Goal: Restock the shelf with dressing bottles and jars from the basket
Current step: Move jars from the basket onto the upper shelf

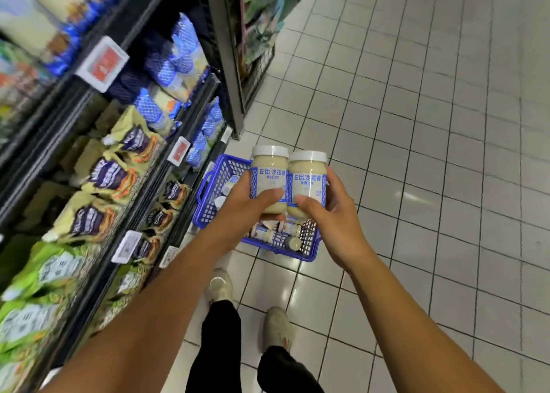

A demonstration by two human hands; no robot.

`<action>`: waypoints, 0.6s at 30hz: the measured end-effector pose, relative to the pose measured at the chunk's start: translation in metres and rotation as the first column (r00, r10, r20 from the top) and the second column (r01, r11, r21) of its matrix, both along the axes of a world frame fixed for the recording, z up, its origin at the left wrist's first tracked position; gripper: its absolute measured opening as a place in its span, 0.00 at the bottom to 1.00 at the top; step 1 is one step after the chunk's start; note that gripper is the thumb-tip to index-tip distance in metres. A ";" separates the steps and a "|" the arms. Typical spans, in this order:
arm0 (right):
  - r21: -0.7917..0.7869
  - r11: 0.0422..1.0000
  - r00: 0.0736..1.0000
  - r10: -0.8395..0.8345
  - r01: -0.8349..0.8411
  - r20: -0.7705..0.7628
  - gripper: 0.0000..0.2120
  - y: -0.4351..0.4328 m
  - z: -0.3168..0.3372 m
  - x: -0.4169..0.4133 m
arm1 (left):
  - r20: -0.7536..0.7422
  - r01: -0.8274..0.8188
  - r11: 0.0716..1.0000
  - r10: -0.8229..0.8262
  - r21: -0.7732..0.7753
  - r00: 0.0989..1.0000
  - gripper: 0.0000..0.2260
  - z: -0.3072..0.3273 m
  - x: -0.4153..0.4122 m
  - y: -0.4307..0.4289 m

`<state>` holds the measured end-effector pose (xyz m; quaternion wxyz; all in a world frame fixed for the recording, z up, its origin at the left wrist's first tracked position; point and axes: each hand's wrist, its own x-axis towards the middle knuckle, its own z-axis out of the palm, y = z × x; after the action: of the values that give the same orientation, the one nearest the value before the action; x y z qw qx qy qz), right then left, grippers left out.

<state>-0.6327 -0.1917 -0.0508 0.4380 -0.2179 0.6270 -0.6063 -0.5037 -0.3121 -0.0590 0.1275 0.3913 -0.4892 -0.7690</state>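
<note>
My left hand [253, 205] grips one upright white-lidded clear dressing jar [269, 178], right hand [330, 211] its twin jar [308, 184], sides touching. Black metal shelf [166, 142] lies at ten o'clock; left hand nearer, I judge.

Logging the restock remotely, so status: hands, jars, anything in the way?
Left hand grips left jar, right hand grips right jar. Both upright, side by side over the basket. Nothing seen blocking the shelf.

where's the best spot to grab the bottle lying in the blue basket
Round its middle, straddling the body from straight above: the bottle lies on its side in the basket, whose mesh walls block a sideways approach. First free a hand: the left hand holds a jar, the right hand a second jar.
</note>
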 end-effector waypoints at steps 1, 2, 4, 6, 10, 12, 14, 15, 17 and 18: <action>-0.007 1.000 1.000 0.024 -0.025 -0.015 0.24 0.002 0.009 0.004 | -0.002 -0.025 1.000 0.025 -0.011 1.000 0.16 0.010 0.006 0.005; -0.012 0.999 0.999 0.044 -0.045 -0.027 0.24 0.004 0.017 0.009 | -0.003 -0.048 0.999 0.047 -0.022 0.999 0.16 0.020 0.013 0.010; -0.029 0.997 0.997 0.068 -0.069 -0.035 0.26 0.006 0.033 0.021 | -0.013 -0.087 0.995 0.087 -0.055 0.996 0.17 0.040 0.029 0.019; -0.044 0.994 0.994 0.096 -0.098 -0.043 0.29 0.008 0.046 0.035 | -0.024 -0.129 0.988 0.127 -0.085 0.992 0.16 0.058 0.048 0.028; -0.096 0.980 0.984 0.166 -0.172 -0.067 0.28 0.013 0.077 0.072 | -0.067 -0.224 0.966 0.217 -0.128 0.974 0.16 0.091 0.092 0.046; -0.124 0.969 0.975 0.206 -0.215 -0.080 0.27 0.016 0.091 0.092 | -0.089 -0.274 0.952 0.263 -0.140 0.961 0.17 0.107 0.115 0.055; -0.151 0.954 0.964 0.245 -0.258 -0.099 0.27 0.019 0.106 0.113 | -0.110 -0.327 0.932 0.312 -0.159 0.944 0.18 0.124 0.139 0.066; -0.164 0.947 0.959 0.260 -0.275 -0.111 0.28 0.021 0.112 0.124 | -0.119 -0.351 0.919 0.334 -0.178 0.935 0.18 0.131 0.152 0.072; -0.184 0.929 0.944 0.299 -0.321 -0.140 0.29 0.026 0.124 0.149 | -0.132 -0.388 0.896 0.367 -0.216 0.921 0.17 0.143 0.180 0.085; -0.190 0.919 0.935 0.321 -0.346 -0.151 0.30 0.028 0.130 0.163 | -0.138 -0.408 0.884 0.385 -0.229 0.912 0.17 0.148 0.196 0.092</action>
<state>-0.4701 -0.1636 0.0794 0.4715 -0.4025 0.5364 -0.5726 -0.3080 -0.2205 0.0894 0.3524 0.4292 -0.4867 -0.6744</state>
